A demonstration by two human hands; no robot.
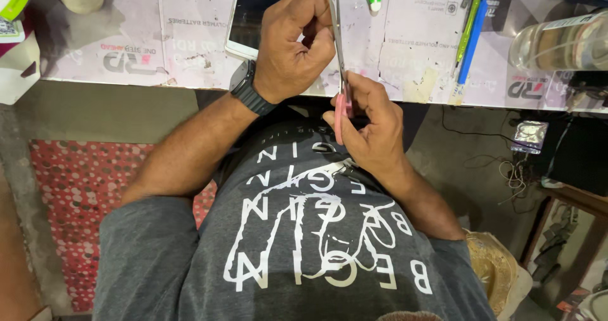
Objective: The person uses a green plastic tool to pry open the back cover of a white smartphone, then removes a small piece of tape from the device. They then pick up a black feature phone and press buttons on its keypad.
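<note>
While the right hand [373, 121] was closed through the pink handles of the scissors [341, 74], their blades pointed away over the near edge of the cardboard-covered table [190, 49], just beside the smartphone [256, 14]. The left hand [294, 39], with a dark watch [247, 87] at the wrist, was curled against the blades, though whatever it pinched there was hidden. A clean cut seemingly called for steady blades, with the left fingers kept clear of the edges.
</note>
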